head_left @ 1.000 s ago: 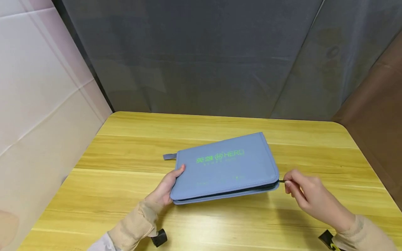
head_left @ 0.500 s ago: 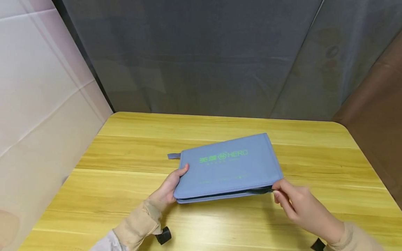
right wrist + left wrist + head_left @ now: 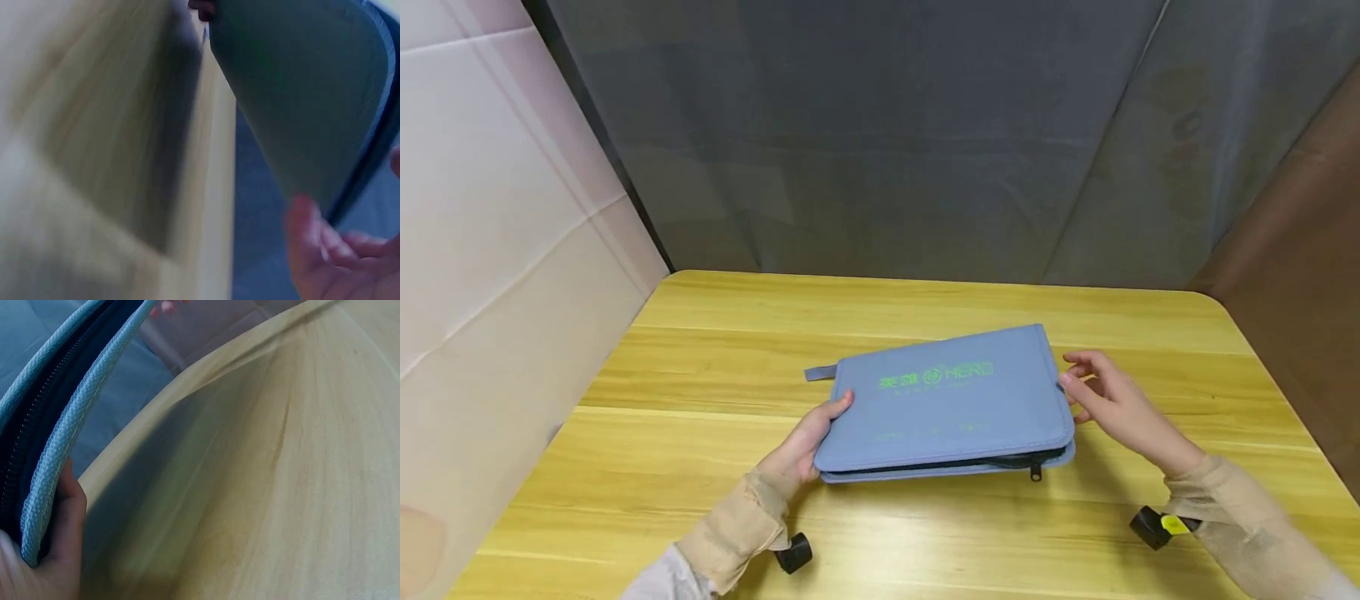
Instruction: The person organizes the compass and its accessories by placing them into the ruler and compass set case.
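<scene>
A blue zip-up case [image 3: 947, 417] with green lettering is held raised and tilted over the table in the head view. My left hand [image 3: 801, 442] grips its left edge, thumb on the front cover. Along the near edge runs a black zipper, partly undone toward the right, and its pull [image 3: 1036, 473] dangles near that corner. My right hand [image 3: 1112, 408] is beside the case's right edge, fingers loosely bent and thumb tip right at the edge. In the left wrist view the zipper teeth [image 3: 31, 412] show between the two covers. A fabric loop [image 3: 820, 372] sticks out at the upper left.
The wood-grain table [image 3: 700, 358] lies below the case, which casts a shadow on it. A dark grey curtain [image 3: 880, 142] rises behind, a white panel [image 3: 497, 183] at left and a brown panel [image 3: 1300, 217] at right.
The right hand has let go of the zipper pull, which hangs down now, and has moved up along the right edge. Case and left hand have shifted slightly right.
</scene>
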The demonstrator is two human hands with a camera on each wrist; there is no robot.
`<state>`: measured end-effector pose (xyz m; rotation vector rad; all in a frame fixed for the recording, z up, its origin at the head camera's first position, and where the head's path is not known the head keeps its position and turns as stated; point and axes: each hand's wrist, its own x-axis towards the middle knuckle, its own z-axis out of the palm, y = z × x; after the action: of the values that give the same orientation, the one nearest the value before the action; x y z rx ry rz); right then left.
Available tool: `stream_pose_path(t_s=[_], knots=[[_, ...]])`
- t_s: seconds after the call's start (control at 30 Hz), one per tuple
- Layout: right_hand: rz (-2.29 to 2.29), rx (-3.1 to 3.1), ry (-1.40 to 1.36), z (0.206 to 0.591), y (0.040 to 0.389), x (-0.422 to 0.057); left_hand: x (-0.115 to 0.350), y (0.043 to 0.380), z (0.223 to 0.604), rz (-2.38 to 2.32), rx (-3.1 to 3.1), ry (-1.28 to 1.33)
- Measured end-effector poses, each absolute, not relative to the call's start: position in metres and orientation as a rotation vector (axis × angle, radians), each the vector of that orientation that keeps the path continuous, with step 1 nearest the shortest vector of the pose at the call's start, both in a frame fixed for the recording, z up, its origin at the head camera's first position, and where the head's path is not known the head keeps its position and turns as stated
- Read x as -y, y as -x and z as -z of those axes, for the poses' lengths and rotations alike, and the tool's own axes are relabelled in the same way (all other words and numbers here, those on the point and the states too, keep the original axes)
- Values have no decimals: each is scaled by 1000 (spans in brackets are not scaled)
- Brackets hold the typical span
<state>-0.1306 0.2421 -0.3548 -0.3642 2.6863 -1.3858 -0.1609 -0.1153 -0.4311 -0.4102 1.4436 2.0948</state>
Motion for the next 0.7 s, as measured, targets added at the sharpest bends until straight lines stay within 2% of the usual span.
stream_pose_path(t_s=[0.3,0.7], knots=[[1824,-1720,54,361,149,-234,116,168,430,-2024,-1442,351],[2073,-1617,78,353,143,-225,125,185,423,-1754,-1712,215]])
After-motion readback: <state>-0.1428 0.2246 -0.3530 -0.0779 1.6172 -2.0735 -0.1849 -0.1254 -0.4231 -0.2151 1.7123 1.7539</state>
